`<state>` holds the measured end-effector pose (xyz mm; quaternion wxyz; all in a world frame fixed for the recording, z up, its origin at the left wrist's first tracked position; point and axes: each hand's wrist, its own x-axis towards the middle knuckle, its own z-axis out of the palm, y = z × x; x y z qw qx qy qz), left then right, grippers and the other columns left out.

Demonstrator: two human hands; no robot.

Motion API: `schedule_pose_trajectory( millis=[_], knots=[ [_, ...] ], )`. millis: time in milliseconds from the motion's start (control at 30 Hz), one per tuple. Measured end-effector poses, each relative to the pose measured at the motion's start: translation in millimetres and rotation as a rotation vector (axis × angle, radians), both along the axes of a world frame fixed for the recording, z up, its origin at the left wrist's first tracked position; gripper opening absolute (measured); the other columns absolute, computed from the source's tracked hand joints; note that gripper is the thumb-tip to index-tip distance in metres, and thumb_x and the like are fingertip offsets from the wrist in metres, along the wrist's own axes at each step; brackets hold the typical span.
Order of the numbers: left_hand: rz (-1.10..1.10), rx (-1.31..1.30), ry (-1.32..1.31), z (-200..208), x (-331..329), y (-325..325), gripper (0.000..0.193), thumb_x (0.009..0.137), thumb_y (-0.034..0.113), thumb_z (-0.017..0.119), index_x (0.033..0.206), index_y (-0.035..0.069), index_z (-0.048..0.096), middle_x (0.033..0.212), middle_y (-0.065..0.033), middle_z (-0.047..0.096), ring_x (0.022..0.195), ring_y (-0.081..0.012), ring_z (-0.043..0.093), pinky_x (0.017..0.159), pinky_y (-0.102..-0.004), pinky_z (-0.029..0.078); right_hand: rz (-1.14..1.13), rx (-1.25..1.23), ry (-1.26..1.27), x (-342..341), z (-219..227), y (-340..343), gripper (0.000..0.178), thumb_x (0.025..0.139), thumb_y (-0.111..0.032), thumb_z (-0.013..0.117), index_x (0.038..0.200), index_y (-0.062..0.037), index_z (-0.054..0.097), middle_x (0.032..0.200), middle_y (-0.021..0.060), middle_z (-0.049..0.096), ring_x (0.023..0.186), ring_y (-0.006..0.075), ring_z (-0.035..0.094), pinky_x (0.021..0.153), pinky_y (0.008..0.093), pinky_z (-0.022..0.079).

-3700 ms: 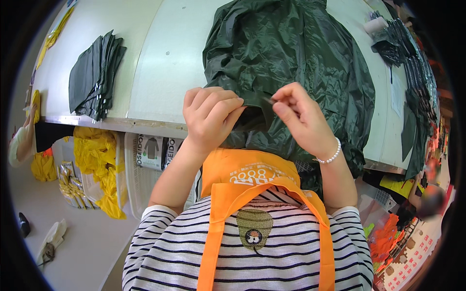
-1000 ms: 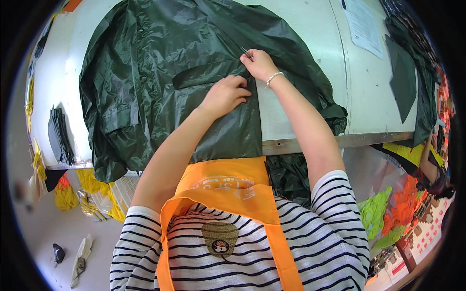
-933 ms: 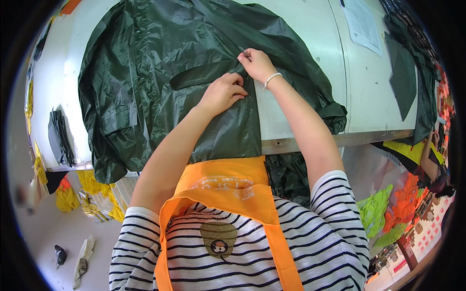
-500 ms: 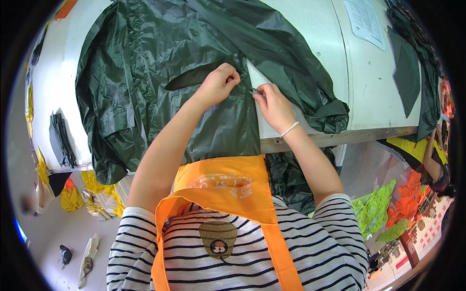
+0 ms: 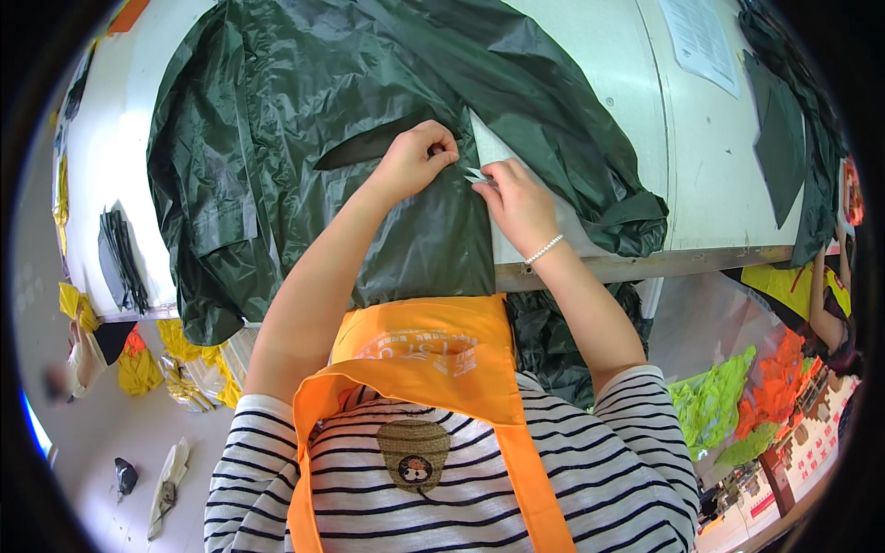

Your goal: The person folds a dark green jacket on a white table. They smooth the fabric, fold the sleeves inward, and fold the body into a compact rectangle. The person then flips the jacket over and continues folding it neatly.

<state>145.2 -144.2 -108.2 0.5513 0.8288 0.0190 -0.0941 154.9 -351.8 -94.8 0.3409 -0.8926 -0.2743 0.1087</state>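
Note:
A dark green, shiny raincoat [image 5: 304,101] lies spread over the table in front of me. My left hand [image 5: 413,164] is closed in a pinch at the end of a dark pocket flap [image 5: 359,147] on its front; the fingertips hold the green fabric there. Just right of it, my right hand [image 5: 518,205] is closed round small thread snips [image 5: 476,175]. Their two pale blades point left toward the pinched spot and stand slightly apart. The handles are hidden within my fingers.
The white table [image 5: 636,138] carries a stack of dark cut pieces [image 5: 122,263] at left, a printed sheet [image 5: 698,46] and dark green fabric [image 5: 776,138] at right. Bright green [image 5: 710,392] and orange cloth [image 5: 779,378] lie beyond the edge. Another person's arm [image 5: 823,300] shows far right.
The snips have turned, and their blades now show paler and parted. My right hand has shifted slightly left and the left hand has barely moved.

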Motion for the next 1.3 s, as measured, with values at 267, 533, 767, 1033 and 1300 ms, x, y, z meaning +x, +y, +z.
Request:
schedule_pose_trajectory(
  millis=[267, 533, 767, 1033, 1300],
  knots=[
    [0.027, -0.032, 0.029, -3.0, -0.2, -1.0, 0.007, 0.082, 0.005, 0.065, 0.086, 0.0, 0.061, 0.09, -0.0009, 0.058, 0.073, -0.0082, 0.051, 0.065, -0.0229, 0.042, 0.042, -0.096, -0.096, 8.8, -5.8, 16.7, 0.02, 0.085, -0.024, 0.065, 0.088, -0.0071, 0.055, 0.084, 0.0082, 0.056, 0.073, 0.0276, 0.062, 0.061, 0.039, 0.05],
    [0.101, -0.039, -0.043, -4.7, -4.9, -5.2, 0.01, 0.081, 0.005, 0.067, 0.087, -0.001, 0.062, 0.086, -0.0063, 0.058, 0.076, -0.014, 0.056, 0.069, -0.0268, 0.047, 0.036, -0.063, -0.102, 6.2, -10.6, 15.7, 0.016, 0.088, -0.024, 0.061, 0.093, -0.0093, 0.058, 0.089, 0.009, 0.059, 0.073, 0.0311, 0.063, 0.063, 0.0412, 0.05],
    [-0.011, 0.095, -0.041, 62.5, -133.2, 3.1, 0.008, 0.078, 0.003, 0.064, 0.081, 0.002, 0.057, 0.082, -0.0104, 0.057, 0.078, -0.0271, 0.059, 0.069, -0.0344, 0.048, -0.078, 0.105, 0.085, 1.7, 22.3, -8.2, 0.042, 0.079, -0.018, 0.072, 0.117, -0.009, 0.055, 0.106, 0.0086, 0.057, 0.087, 0.0272, 0.063, 0.07, 0.0347, 0.051],
    [-0.063, 0.809, 0.964, 58.8, -305.9, 54.6, 0.039, 0.087, 0.043, 0.057, 0.082, 0.006, 0.069, 0.088, -0.0157, 0.065, 0.083, -0.0337, 0.063, 0.07, -0.0444, 0.05, 0.162, 0.074, -0.035, 23.3, -20.5, 64.9, 0.023, 0.079, -0.012, 0.066, 0.102, -0.0135, 0.063, 0.104, 0.0072, 0.064, 0.078, 0.029, 0.064, 0.065, 0.0371, 0.051],
    [0.352, 0.712, 0.431, 47.8, -300.5, 25.5, 0.03, 0.086, 0.034, 0.062, 0.085, 0.005, 0.068, 0.08, -0.011, 0.061, 0.078, -0.0311, 0.061, 0.068, -0.0417, 0.048, -0.027, 0.006, 0.214, 69.8, -12.3, 107.8, 0.02, 0.084, -0.026, 0.066, 0.09, -0.0067, 0.066, 0.078, 0.0121, 0.068, 0.075, 0.0301, 0.065, 0.067, 0.0369, 0.05]
  ],
)
